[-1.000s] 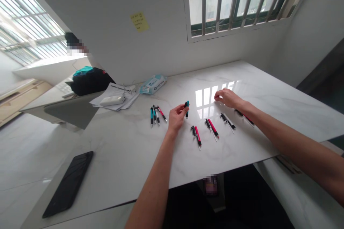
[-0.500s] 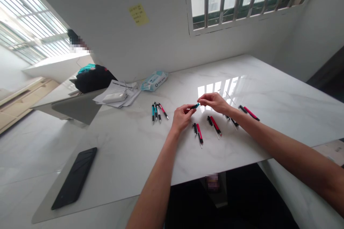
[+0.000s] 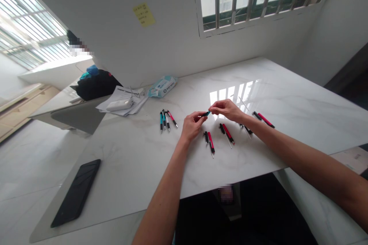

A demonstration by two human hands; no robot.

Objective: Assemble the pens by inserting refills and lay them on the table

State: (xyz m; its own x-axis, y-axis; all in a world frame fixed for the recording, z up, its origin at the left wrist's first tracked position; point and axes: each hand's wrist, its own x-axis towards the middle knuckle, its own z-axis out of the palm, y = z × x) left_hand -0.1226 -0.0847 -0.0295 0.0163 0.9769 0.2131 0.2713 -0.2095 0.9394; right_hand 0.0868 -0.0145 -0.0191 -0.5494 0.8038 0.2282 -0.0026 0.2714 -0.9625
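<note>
Between the thumb and fingers of my left hand (image 3: 191, 127) is a black and teal pen barrel (image 3: 206, 114), held at a slant. My right hand (image 3: 227, 110) is closed in a pinch at the barrel's teal end; its fingertips hide whatever is between them. In front of my hands lie taken-apart pens: a red barrel (image 3: 211, 142) beside a black part (image 3: 206, 137), and another red barrel (image 3: 228, 133) with a thin white refill (image 3: 229, 141). More black parts lie partly behind my right forearm. A third red piece (image 3: 266, 120) lies farther right.
Several whole pens (image 3: 165, 120) lie grouped left of my hands. Behind them are a wipes pack (image 3: 163, 86) and papers under a white device (image 3: 119, 105). A black phone (image 3: 76, 192) rests near the table's left edge. Another thin refill (image 3: 243, 104) lies beyond my right wrist.
My right fingertips have closed in on the teal end of the barrel, where a small gap showed before. The whole view has shifted slightly; the pens on the table stay put.
</note>
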